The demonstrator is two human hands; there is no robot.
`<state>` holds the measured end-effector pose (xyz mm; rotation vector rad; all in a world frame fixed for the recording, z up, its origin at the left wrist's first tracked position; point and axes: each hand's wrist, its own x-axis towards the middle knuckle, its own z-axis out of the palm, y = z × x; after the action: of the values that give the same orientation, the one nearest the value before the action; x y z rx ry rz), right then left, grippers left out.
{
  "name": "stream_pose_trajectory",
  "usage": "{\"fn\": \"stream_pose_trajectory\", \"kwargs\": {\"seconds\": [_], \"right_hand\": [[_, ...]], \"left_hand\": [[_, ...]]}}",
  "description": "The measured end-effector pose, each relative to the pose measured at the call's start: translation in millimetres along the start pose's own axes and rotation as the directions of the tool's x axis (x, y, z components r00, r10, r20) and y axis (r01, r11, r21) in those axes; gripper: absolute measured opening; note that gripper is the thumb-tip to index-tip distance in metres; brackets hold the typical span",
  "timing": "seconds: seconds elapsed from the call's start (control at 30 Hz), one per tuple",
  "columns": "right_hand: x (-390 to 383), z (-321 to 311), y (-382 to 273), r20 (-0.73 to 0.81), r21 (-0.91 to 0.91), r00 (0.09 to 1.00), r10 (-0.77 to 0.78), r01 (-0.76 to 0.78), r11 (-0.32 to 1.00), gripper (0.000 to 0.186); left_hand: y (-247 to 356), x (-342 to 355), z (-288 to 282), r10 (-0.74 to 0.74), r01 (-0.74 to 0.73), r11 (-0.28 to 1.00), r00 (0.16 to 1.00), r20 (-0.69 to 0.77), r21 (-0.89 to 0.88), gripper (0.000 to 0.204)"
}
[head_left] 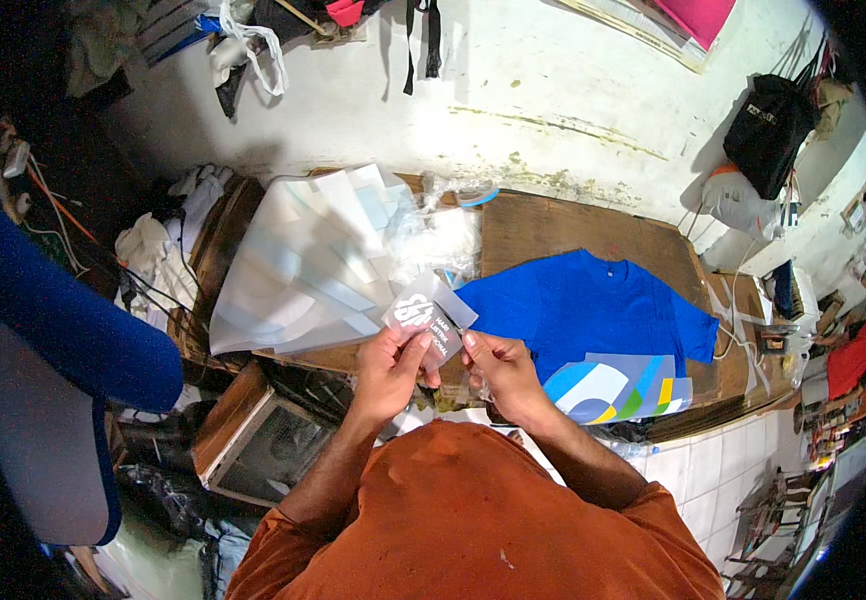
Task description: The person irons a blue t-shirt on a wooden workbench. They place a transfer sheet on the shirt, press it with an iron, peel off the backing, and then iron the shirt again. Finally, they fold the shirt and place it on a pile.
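Both arms reach up from the person's sides, elbows bent and out wide, and the two hands meet in the middle, by the worktop's point(593, 222) near edge. The left hand point(391, 368) pinches a small see-through film point(427, 325) with white print, its thumb on top. The right hand point(501, 372) is curled at the film's right edge, thumb close to the fingers (a thin dark thing shows there, too small to name). I cannot tell what the right hand grips. A blue T-shirt point(578, 300) lies to the right, and a sheet with bright shapes point(643, 388) lies at the near edge. Big cloudy sheets point(293, 265) cover the worktop's left end.
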<state>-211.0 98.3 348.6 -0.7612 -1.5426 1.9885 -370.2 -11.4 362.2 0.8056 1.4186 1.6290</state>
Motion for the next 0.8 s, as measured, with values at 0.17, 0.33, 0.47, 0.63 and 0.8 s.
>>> {"fn": "stream_pose_trajectory", "kwargs": {"seconds": [0.17,0.33,0.47,0.63,0.8], "right_hand": [[4.1,-1.0,-4.1,0.024,-0.035,0.997,0.079,-0.078,0.996,0.036],[6.1,2.2,-0.3,0.027,-0.092,0.995,0.092,-0.089,0.992,0.036],[13.5,3.9,7.9,0.080,-0.112,0.992,0.096,-0.086,0.990,0.039],[19.2,3.1,14.9,0.147,-0.114,0.974,0.174,-0.158,0.981,0.038],[23.4,9.4,17.3,0.162,-0.110,0.938,0.306,-0.291,0.950,0.039]], "left_hand": [[-6.2,-0.2,-7.3,-0.005,0.006,0.999,0.999,0.049,-0.037,0.019],[-12.0,-5.3,-13.4,-0.009,0.013,0.999,0.996,0.086,-0.047,0.017],[-11.5,-15.3,-22.9,-0.014,0.024,0.998,0.981,0.194,-0.050,0.019],[-18.6,-22.8,-27.6,-0.075,0.094,0.987,0.987,0.144,-0.128,0.020],[-29.1,-29.5,-38.9,-0.161,0.179,0.981,0.969,0.189,-0.082,0.019]]}}
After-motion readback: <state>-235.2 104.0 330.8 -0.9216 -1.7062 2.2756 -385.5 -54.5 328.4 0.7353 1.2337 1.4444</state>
